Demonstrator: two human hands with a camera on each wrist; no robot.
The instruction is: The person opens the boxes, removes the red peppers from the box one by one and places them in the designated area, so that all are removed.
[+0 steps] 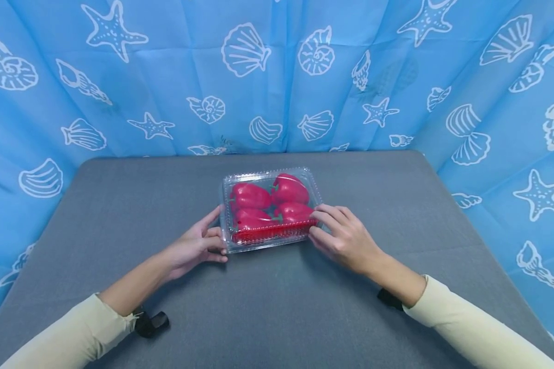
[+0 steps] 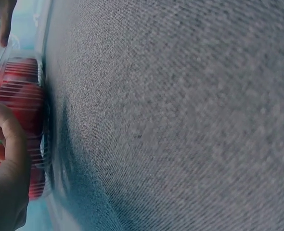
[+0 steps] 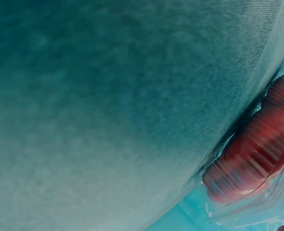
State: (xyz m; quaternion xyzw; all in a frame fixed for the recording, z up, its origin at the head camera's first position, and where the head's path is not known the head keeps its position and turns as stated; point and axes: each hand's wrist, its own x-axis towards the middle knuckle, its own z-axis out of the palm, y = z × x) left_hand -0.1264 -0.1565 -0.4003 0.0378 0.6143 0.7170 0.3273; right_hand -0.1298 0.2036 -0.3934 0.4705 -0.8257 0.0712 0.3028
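Observation:
A clear plastic clamshell container (image 1: 269,245) with its lid lying over it sits on the grey cloth. Inside it are several red bell peppers (image 1: 291,189) with green stems. My left hand (image 1: 194,251) holds the container's left edge, thumb toward the back and fingers at the front left corner. At the right edge, my right hand (image 1: 346,237) grips the rim near the front corner with bent fingers. The left wrist view shows the ribbed side of the container (image 2: 24,108) between both hands. In the right wrist view, only fingertips show beside the container (image 3: 252,159).
A grey cloth-covered table (image 1: 277,312) extends around the container, its back edge just beyond it. A blue curtain (image 1: 277,92) printed with white shells and starfish hangs behind and along both sides. Black straps (image 1: 150,323) sit at the wrists.

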